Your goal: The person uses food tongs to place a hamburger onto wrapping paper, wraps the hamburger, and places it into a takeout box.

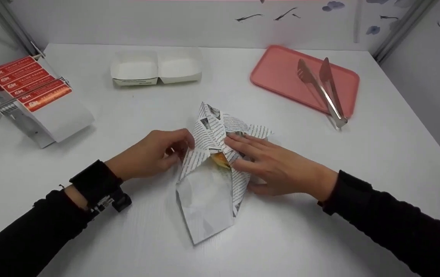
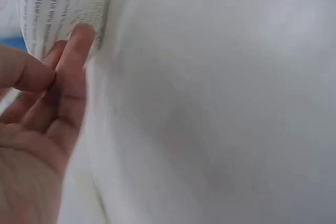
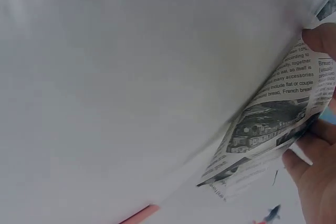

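Centre frame, right hand (image 1: 277, 165), unclenched, presses black-and-white newsprint-patterned wrapping paper (image 1: 212, 140), likely keeping folds down; left hand (image 1: 154, 154): grip unclear.

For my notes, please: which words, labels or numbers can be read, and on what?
Printed paper:
"10%"
"according to"
"together"
"to eat, so itself is"
"many accessories"
"include flat or couple"
"bread, French bread"
"Bread"
"colonial rule in Asia"
Remaining print: hidden or blurred.
Red labels, white box: too small.
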